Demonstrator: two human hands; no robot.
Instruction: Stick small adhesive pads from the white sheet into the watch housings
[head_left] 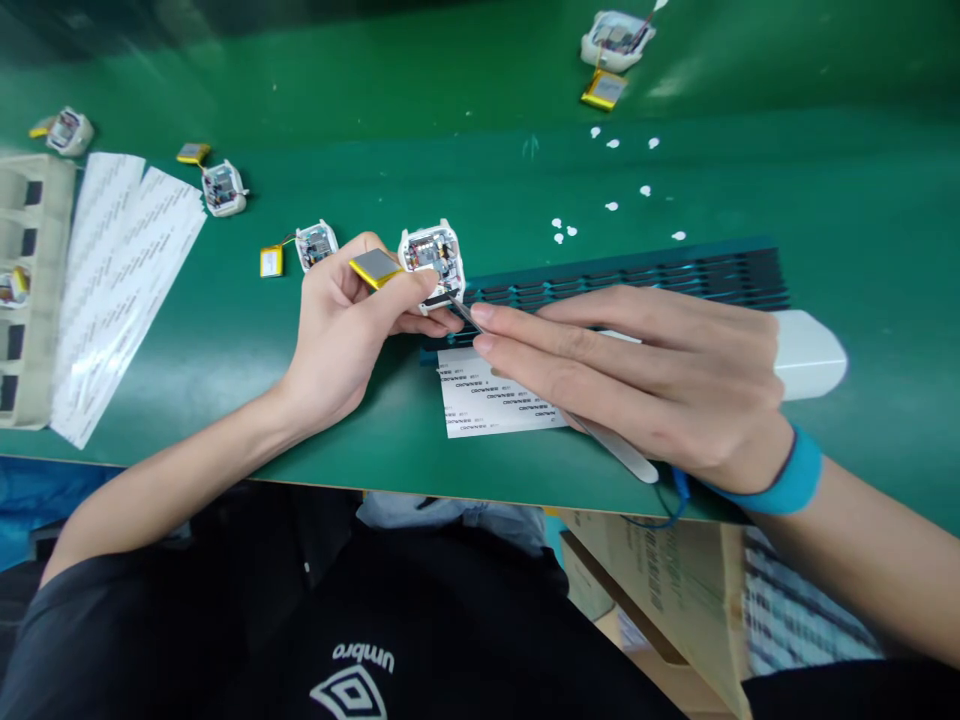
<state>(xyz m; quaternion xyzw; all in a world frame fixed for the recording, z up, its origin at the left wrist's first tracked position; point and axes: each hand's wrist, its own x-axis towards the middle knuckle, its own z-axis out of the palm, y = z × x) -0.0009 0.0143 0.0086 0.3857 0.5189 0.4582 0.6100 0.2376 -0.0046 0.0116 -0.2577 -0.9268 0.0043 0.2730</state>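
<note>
My left hand (pixel 341 330) is closed around a white smartwatch casing (pixel 433 255) with its circuit board facing up. A yellow-edged battery pack (pixel 375 267) attached to it lies over my fingers, and my thumb presses on the casing's lower part. My right hand (pixel 637 375) grips metal tweezers (pixel 611 448), whose tips meet the casing's lower edge near a small dark strip. Whether the tips pinch that strip is too small to tell. Under my right hand lies a white printed backing sheet (pixel 487 400), partly covered.
A dark slatted strip (pixel 697 275) and a white rounded object (pixel 810 355) lie by my right hand. More open casings (pixel 223 188) with batteries rest at the left and far right. Several white stickers (pixel 612 206) dot the green mat. Backing sheets (pixel 124 270) and a compartment tray (pixel 45 290) are at left.
</note>
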